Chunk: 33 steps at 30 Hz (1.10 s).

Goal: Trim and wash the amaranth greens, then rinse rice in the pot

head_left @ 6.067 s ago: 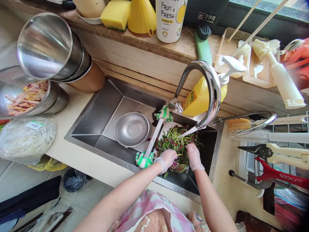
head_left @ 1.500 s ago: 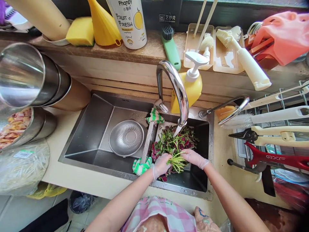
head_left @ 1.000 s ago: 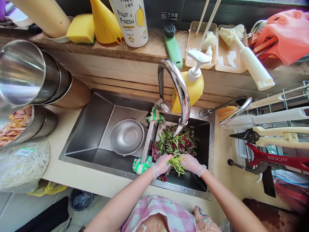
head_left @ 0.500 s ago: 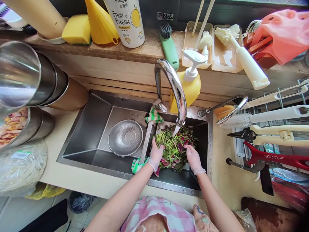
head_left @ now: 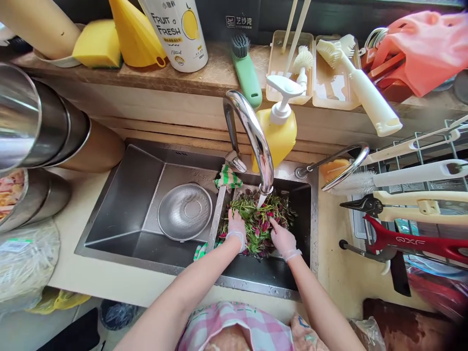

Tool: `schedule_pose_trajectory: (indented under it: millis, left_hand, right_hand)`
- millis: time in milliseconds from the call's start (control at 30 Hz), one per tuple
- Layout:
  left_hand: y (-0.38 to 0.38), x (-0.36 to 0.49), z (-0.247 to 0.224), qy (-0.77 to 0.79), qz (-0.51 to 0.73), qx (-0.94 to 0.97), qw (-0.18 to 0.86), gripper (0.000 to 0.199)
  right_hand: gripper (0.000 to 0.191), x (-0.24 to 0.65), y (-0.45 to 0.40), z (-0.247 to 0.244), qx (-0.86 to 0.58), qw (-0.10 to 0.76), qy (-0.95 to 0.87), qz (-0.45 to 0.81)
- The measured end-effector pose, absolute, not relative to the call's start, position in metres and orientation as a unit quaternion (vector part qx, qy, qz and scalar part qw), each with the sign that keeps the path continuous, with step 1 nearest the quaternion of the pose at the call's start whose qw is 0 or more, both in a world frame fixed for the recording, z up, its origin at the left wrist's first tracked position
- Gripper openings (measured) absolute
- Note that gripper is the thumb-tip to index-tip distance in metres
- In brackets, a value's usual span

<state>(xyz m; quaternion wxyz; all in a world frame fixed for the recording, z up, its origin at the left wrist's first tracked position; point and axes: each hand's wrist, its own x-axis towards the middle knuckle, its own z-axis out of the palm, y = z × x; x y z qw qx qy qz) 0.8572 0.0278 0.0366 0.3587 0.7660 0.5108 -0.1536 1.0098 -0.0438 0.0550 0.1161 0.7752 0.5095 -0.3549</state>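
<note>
Amaranth greens (head_left: pixel 258 224) heaped in the stainless steel sink (head_left: pixel 120 195); gloved left hand (head_left: pixel 237 233) and gloved right hand (head_left: pixel 283 242) now apart, fingers buried, grip hidden, stems no longer lifted.

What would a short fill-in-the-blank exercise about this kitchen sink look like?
The left hand and right hand both wear thin clear ____.
The round mesh strainer sits in the stainless steel sink to the ____ of the leafy greens.
The pump bottle standing behind the faucet is ____.

Missing words: gloves; left; yellow.
</note>
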Motion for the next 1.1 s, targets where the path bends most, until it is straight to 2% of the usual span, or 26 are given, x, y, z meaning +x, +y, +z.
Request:
schedule_pose_trajectory:
  millis: [100,200,300,433,567,700,833,1000,1100]
  left_hand:
    - [0.017,0.863,0.039,0.445,-0.181,0.821,0.310,0.081]
    - [0.014,0.860,0.035,0.411,-0.272,0.828,0.266,0.084]
    - [0.021,0.852,0.029,0.451,-0.323,0.794,0.249,0.083]
    - [0.013,0.855,0.035,0.460,-0.315,0.797,0.232,0.076]
    - [0.005,0.866,0.042,0.401,-0.278,0.844,0.224,0.084]
    - [0.023,0.865,0.036,0.382,-0.352,0.816,0.255,0.087]
    - [0.026,0.876,0.044,0.414,-0.345,0.813,0.219,0.080]
    - [0.029,0.895,0.061,0.296,-0.189,0.905,0.240,0.078]
    - [0.054,0.893,0.056,0.333,-0.249,0.870,0.265,0.083]
  right_hand:
    - [0.058,1.018,-0.025,0.061,0.782,0.171,0.481,-0.358]
    - [0.056,1.027,-0.008,0.061,0.804,0.233,0.399,-0.374]
    - [0.055,1.025,-0.008,0.059,0.807,0.248,0.376,-0.383]
    - [0.064,1.011,-0.029,0.067,0.778,0.256,0.394,-0.417]
    - [0.063,1.015,-0.039,0.095,0.795,0.201,0.425,-0.383]
    - [0.045,1.035,-0.022,0.111,0.838,0.111,0.400,-0.353]
    - [0.040,1.042,-0.003,0.090,0.868,0.084,0.323,-0.367]
    - [0.033,1.023,-0.011,0.055,0.853,0.070,0.311,-0.414]
    - [0.028,1.017,-0.028,0.048,0.838,0.043,0.324,-0.437]
